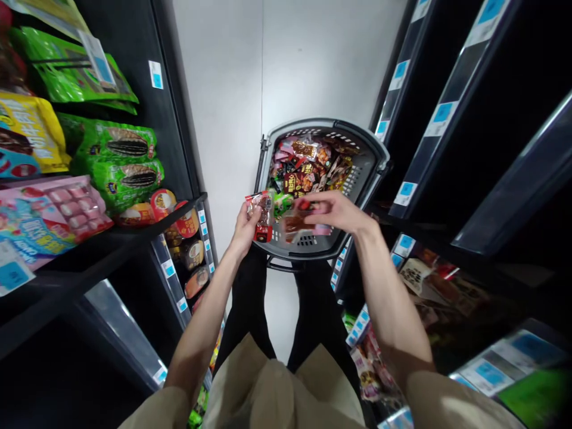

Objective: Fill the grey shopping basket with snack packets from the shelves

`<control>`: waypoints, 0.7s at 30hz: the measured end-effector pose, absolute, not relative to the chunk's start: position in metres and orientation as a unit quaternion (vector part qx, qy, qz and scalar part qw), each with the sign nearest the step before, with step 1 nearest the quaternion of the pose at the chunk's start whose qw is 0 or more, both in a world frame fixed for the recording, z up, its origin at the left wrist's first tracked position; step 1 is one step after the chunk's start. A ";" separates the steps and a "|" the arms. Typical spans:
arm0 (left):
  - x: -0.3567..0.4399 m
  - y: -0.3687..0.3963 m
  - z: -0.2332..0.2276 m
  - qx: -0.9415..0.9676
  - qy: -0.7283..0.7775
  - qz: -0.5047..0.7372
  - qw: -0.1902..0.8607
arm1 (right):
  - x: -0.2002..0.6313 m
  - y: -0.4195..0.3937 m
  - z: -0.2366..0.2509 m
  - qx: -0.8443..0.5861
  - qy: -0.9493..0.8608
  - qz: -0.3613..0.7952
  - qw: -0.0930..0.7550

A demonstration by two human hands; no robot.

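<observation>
My left hand (245, 226) grips a small clear snack packet with red ends (263, 215), held upright over the near rim of a grey shopping basket (370, 156). Just to its right, my right hand (337, 211) holds a few small snack packets (298, 223), brown and pink, above the basket's near end. The basket stands on the white floor between two black shelf units and holds several mixed small snack packets (308, 170).
Left black shelves (147, 229) carry green seed bags (120, 152), yellow bags and pink boxes (53, 208), with round tubs (185, 223) lower down. Right shelves (447, 143) bear blue price tags and lower snack bags (420, 277). A white-floored aisle (286, 65) runs ahead.
</observation>
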State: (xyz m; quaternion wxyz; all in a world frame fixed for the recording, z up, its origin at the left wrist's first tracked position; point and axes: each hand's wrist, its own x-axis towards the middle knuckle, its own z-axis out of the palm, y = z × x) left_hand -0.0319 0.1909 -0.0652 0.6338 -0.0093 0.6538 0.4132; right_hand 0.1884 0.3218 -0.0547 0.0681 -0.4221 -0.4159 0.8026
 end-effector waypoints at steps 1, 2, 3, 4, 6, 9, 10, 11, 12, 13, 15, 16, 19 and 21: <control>-0.030 0.191 -0.063 -0.007 0.646 0.414 0.641 | 0.175 0.319 -0.053 -0.415 -0.451 0.788 0.056; -0.029 0.190 -0.061 -0.011 0.633 0.416 0.653 | 0.161 0.316 -0.052 -0.414 -0.479 0.773 0.048; -0.029 0.190 -0.058 -0.021 0.617 0.417 0.667 | 0.149 0.313 -0.051 -0.419 -0.501 0.756 0.040; -0.030 0.189 -0.055 -0.035 0.599 0.417 0.683 | 0.138 0.310 -0.051 -0.429 -0.518 0.739 0.035; -0.035 0.185 -0.048 -0.063 0.567 0.407 0.713 | 0.124 0.306 -0.050 -0.448 -0.538 0.713 0.028; -0.046 0.178 -0.039 -0.096 0.529 0.379 0.753 | 0.119 0.307 -0.048 -0.442 -0.543 0.714 0.016; -0.049 0.175 -0.036 -0.111 0.518 0.373 0.762 | 0.119 0.310 -0.048 -0.429 -0.542 0.723 0.006; -0.051 0.173 -0.035 -0.129 0.512 0.370 0.765 | 0.120 0.312 -0.047 -0.413 -0.542 0.732 -0.007; -0.052 0.172 -0.033 -0.147 0.510 0.368 0.764 | 0.121 0.315 -0.045 -0.398 -0.544 0.738 -0.019; -0.052 0.172 -0.032 -0.166 0.513 0.365 0.759 | 0.120 0.318 -0.043 -0.385 -0.549 0.741 -0.029; -0.049 0.174 -0.030 -0.192 0.528 0.357 0.746 | 0.117 0.323 -0.038 -0.367 -0.569 0.735 -0.043; -0.047 0.175 -0.029 -0.198 0.533 0.355 0.742 | 0.114 0.324 -0.035 -0.363 -0.583 0.725 -0.050; -0.043 0.178 -0.023 -0.197 0.513 0.348 0.760 | 0.102 0.324 -0.021 -0.351 -0.650 0.670 -0.080; -0.046 0.174 -0.019 -0.189 0.486 0.325 0.789 | 0.096 0.320 -0.011 -0.333 -0.701 0.625 -0.089</control>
